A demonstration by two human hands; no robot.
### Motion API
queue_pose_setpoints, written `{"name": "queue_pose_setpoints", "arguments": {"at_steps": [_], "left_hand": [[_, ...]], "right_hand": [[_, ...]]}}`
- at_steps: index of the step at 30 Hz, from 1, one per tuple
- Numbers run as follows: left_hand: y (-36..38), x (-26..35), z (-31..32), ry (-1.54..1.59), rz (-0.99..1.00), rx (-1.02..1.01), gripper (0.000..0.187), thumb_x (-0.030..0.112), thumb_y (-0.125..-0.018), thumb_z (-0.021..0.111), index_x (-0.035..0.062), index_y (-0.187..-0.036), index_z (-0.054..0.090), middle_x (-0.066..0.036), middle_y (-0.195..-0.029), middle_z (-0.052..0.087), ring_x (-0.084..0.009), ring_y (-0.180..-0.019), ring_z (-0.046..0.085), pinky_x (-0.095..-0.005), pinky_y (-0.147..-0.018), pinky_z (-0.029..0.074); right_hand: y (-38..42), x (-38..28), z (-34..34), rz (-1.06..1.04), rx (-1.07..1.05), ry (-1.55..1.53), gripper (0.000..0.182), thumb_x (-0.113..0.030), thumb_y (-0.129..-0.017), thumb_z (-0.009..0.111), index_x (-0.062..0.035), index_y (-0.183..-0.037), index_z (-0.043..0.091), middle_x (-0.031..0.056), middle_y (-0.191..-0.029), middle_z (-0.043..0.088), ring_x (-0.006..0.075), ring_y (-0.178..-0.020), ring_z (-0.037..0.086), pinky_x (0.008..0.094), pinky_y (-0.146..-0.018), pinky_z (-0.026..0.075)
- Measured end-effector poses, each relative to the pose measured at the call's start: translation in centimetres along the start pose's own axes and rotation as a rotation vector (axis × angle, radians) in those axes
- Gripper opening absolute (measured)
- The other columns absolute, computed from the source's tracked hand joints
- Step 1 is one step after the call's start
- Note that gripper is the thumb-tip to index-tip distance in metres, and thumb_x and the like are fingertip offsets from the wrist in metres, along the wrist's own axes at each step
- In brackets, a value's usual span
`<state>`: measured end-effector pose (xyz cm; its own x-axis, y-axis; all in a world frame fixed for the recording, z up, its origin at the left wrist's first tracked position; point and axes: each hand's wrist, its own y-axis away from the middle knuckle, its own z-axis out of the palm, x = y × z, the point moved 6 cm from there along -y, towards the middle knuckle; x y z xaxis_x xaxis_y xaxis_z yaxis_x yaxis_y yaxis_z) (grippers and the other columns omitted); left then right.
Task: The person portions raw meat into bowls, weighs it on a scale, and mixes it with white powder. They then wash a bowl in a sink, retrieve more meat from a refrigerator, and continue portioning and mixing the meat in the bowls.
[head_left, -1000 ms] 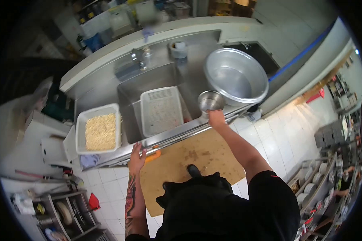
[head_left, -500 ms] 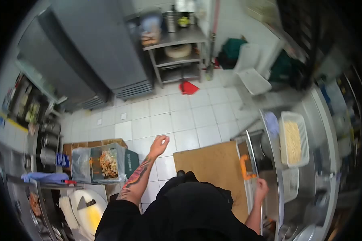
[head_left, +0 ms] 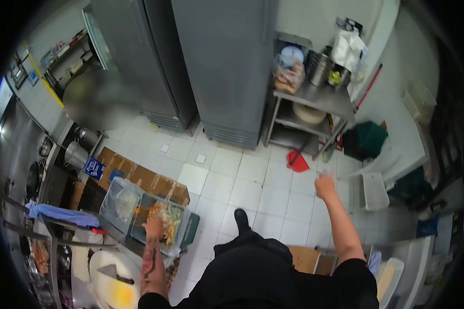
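Observation:
My left hand (head_left: 153,226) hangs at my left side and appears over the near side of a bin of food scraps (head_left: 165,219) lined with clear plastic. Its fingers are too small and foreshortened to make out, and contact with the bin cannot be judged. My right hand (head_left: 324,186) is stretched out ahead over the tiled floor (head_left: 273,206). Its fingers look curled in, slightly blurred, with nothing seen in them. On the left counter, a knife (head_left: 113,273) lies on a round white cutting board (head_left: 100,257) with a yellow patch.
Two tall grey fridges (head_left: 227,67) stand ahead. To their right is a steel shelf table (head_left: 314,98), with a red dustpan (head_left: 297,160) on the floor. Flattened cardboard (head_left: 129,172) lies left. A white chair (head_left: 374,190) and a sink counter (head_left: 409,250) are at right.
My view has turned left, and the fridges and shelf table have shifted right. My right hand has swung forward from beside the sink counter. My left hand has dropped back from the front to the bin's side.

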<state>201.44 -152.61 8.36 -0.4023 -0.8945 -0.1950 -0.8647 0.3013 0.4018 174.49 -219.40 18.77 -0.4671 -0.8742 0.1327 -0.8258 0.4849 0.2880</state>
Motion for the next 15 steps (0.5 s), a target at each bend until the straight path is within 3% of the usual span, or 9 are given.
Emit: {"name": "queue_pose_setpoints", "arguments": {"at_steps": [1, 3, 4, 5, 6, 7, 10, 13, 15], "left_hand": [[0.7, -0.4, 3.8, -0.156, 0.076, 0.465, 0.044, 0.041, -0.081, 0.074, 0.0142, -0.116, 0.069, -0.014, -0.112, 0.067, -0.0332, -0.103, 0.066, -0.0467, -0.092, 0.053], [0.9, -2.3, 11.8, 0.825, -0.160, 0.040, 0.034, 0.039, -0.085, 0.070, 0.0067, -0.096, 0.071, -0.016, -0.099, 0.069, -0.0355, -0.096, 0.067, -0.0486, -0.085, 0.054], [0.5, -3.3, 20.8, 0.690, -0.102, 0.261, 0.033, 0.033, -0.090, 0.063, 0.0077, -0.110, 0.069, -0.015, -0.102, 0.072, -0.0375, -0.095, 0.069, -0.0490, -0.079, 0.055], [1.2, -3.0, 27.5, 0.489, -0.001, -0.130, 0.033, 0.036, -0.093, 0.059, 0.0094, -0.109, 0.069, -0.015, -0.099, 0.073, -0.0364, -0.093, 0.070, -0.0502, -0.078, 0.054], [3.6, -2.7, 33.1, 0.560, -0.310, -0.377, 0.043, 0.046, -0.091, 0.056, 0.0091, -0.106, 0.072, -0.024, -0.106, 0.070, -0.0388, -0.091, 0.070, -0.0490, -0.080, 0.055], [8.0, 0.3, 22.7, 0.658, -0.247, -0.572, 0.038, 0.037, -0.095, 0.051, 0.0090, -0.113, 0.070, -0.015, -0.114, 0.071, -0.0329, -0.094, 0.070, -0.0470, -0.083, 0.056], [9.3, 1.5, 28.9, 0.694, -0.125, -0.416, 0.045, 0.042, -0.091, 0.054, 0.0066, -0.115, 0.069, -0.014, -0.113, 0.072, -0.0276, -0.091, 0.072, -0.0420, -0.074, 0.059], [12.7, 2.9, 26.3, 0.966, -0.643, -0.703, 0.047, 0.044, -0.090, 0.054, 0.0045, -0.111, 0.069, -0.014, -0.100, 0.072, -0.0235, -0.082, 0.070, -0.0375, -0.066, 0.058], [10.4, 3.0, 26.2, 0.927, -0.498, -0.648, 0.044, 0.041, -0.091, 0.054, 0.0032, -0.109, 0.069, -0.014, -0.095, 0.071, -0.0227, -0.079, 0.069, -0.0372, -0.065, 0.058]], "right_hand": [[-5.8, 0.1, -0.8, -0.189, 0.228, -0.122, 0.042, -0.041, -0.085, 0.071, -0.0103, -0.115, 0.071, 0.0203, -0.139, 0.057, 0.0381, -0.111, 0.065, 0.0534, -0.106, 0.044], [-13.7, -5.1, -10.9, -0.250, 0.304, -0.265, 0.040, -0.032, -0.085, 0.073, -0.0096, -0.117, 0.068, 0.0258, -0.141, 0.051, 0.0404, -0.131, 0.050, 0.0557, -0.110, 0.039], [-16.4, -7.8, -16.9, -0.389, 0.512, -0.067, 0.048, -0.027, -0.083, 0.074, -0.0057, -0.125, 0.062, 0.0266, -0.144, 0.047, 0.0400, -0.134, 0.046, 0.0554, -0.111, 0.037], [-19.3, -9.9, -22.6, -0.496, 0.726, -0.027, 0.054, -0.027, -0.082, 0.074, -0.0019, -0.127, 0.058, 0.0250, -0.144, 0.046, 0.0403, -0.136, 0.043, 0.0555, -0.113, 0.036], [-22.5, -11.7, -28.0, -0.547, 0.822, 0.008, 0.055, -0.027, -0.081, 0.075, -0.0017, -0.127, 0.058, 0.0242, -0.143, 0.047, 0.0393, -0.137, 0.042, 0.0548, -0.115, 0.032], [-25.0, -13.2, -33.1, -0.570, 0.911, 0.124, 0.056, -0.027, -0.081, 0.075, -0.0028, -0.129, 0.057, 0.0238, -0.142, 0.048, 0.0391, -0.138, 0.041, 0.0540, -0.116, 0.030], [-31.7, -15.8, -45.3, -0.369, 0.968, 0.686, 0.038, -0.029, -0.084, 0.071, -0.0062, -0.115, 0.069, 0.0160, -0.130, 0.057, 0.0335, -0.130, 0.048, 0.0503, -0.116, 0.030], [-36.9, -14.1, -51.5, -0.159, 0.841, 0.918, 0.029, -0.032, -0.088, 0.066, -0.0087, -0.102, 0.076, 0.0093, -0.115, 0.063, 0.0273, -0.120, 0.052, 0.0467, -0.116, 0.027], [-36.8, -13.2, -53.3, -0.159, 0.832, 0.878, 0.024, -0.029, -0.089, 0.063, -0.0111, -0.097, 0.077, 0.0070, -0.108, 0.066, 0.0250, -0.118, 0.054, 0.0451, -0.116, 0.028]]}}
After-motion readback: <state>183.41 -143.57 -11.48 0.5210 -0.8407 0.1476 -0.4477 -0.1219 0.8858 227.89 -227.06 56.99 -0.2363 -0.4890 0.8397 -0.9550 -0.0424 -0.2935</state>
